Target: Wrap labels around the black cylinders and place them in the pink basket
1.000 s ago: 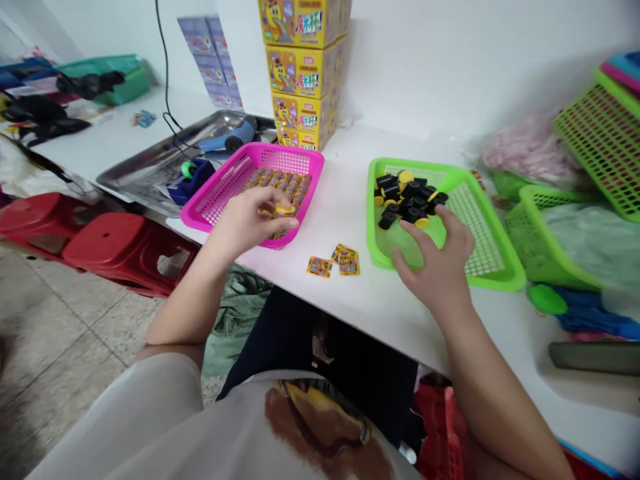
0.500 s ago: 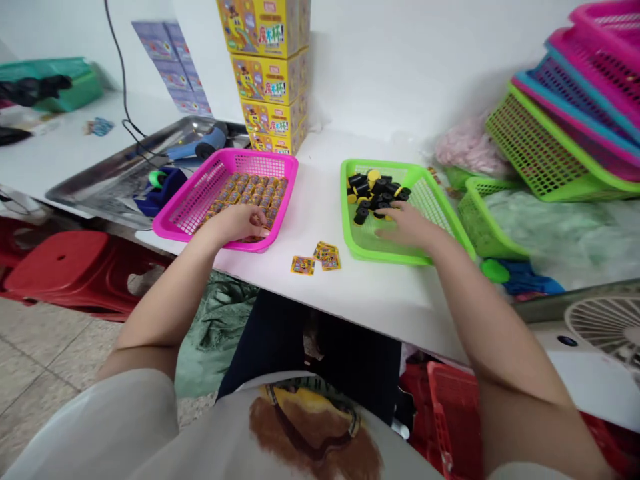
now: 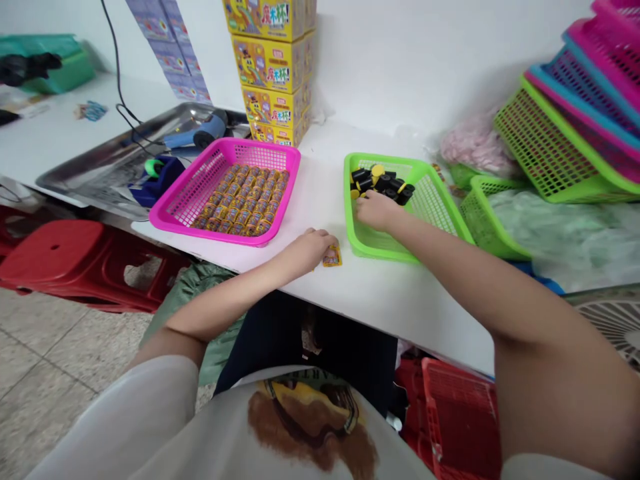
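My left hand (image 3: 316, 250) is over the small yellow-and-purple printed labels at the table's front. Its fingers are curled down at their edge, and one label (image 3: 333, 256) shows beside the fingertips. My right hand (image 3: 379, 210) reaches into the green basket (image 3: 400, 252), fingers bent together beside a heap of small black cylinders (image 3: 385, 181) with yellow ends. Its fingertips are hidden, so what they hold cannot be made out. The pink basket (image 3: 175, 227), left of my left hand, holds rows of small cylinders wrapped in printed labels (image 3: 245, 203).
Yellow printed boxes (image 3: 273, 70) are stacked behind the pink basket. A metal tray (image 3: 95, 160) with a blue tape dispenser (image 3: 159, 181) lies at left. Colored baskets (image 3: 565, 147) stack at right, near plastic bags (image 3: 560, 230). A red stool (image 3: 55, 250) stands below.
My left hand has left the pink basket and moved right onto the labels. My right hand has shifted left within the green basket, and its spread fingers have closed by the black cylinders.
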Motion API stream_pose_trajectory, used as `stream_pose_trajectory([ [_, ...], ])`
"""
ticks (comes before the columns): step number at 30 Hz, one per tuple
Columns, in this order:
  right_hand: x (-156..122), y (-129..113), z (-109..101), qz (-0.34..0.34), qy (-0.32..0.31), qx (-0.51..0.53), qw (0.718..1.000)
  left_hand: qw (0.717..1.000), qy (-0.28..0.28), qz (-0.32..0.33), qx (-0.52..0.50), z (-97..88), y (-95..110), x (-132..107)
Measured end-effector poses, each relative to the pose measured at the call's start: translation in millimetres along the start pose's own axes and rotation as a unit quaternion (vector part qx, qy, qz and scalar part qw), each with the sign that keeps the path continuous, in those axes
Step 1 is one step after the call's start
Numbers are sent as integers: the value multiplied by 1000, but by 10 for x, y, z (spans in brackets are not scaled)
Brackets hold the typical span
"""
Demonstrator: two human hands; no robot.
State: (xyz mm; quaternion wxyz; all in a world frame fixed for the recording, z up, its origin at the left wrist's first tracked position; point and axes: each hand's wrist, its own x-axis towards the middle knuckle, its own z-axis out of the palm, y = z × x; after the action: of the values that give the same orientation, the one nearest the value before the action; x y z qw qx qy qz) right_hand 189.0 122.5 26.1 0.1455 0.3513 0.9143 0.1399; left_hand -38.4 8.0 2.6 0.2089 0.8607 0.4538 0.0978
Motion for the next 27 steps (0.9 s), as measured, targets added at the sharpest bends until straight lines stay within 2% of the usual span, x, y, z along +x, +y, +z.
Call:
stream_pose_trajectory([
  [4, -282, 10, -135, 27, 28, 13, 999, 996, -45, -69, 15, 61, -82, 238],
  [6, -496, -11, -193, 45, 80, 62, 994, 995, -53, -84, 15, 32, -102, 252],
  [8, -712, -62, -211, 62, 156, 136, 976, 994, -56, -93, 17, -4, -103, 246],
  [10, -894, -137, -169, 93, 239, 201, 945, 993, -58, -100, 21, -34, -91, 242],
  [14, -1114, -296, 60, 178, 399, 273, 857, 989, -58, -133, 34, -72, -54, 235],
  [16, -1177, -359, 178, 209, 452, 291, 817, 987, -53, -147, 45, -91, -32, 214],
  [19, -1247, -433, 270, 234, 494, 298, 783, 985, -32, -154, 67, -124, 11, 154],
  [22, -1281, -489, 276, 233, 508, 291, 776, 983, 0, -156, 96, -148, 61, 90],
  [27, -1271, -549, 263, 196, 496, 247, 809, 981, 14, -142, 132, -147, 101, 33],
])
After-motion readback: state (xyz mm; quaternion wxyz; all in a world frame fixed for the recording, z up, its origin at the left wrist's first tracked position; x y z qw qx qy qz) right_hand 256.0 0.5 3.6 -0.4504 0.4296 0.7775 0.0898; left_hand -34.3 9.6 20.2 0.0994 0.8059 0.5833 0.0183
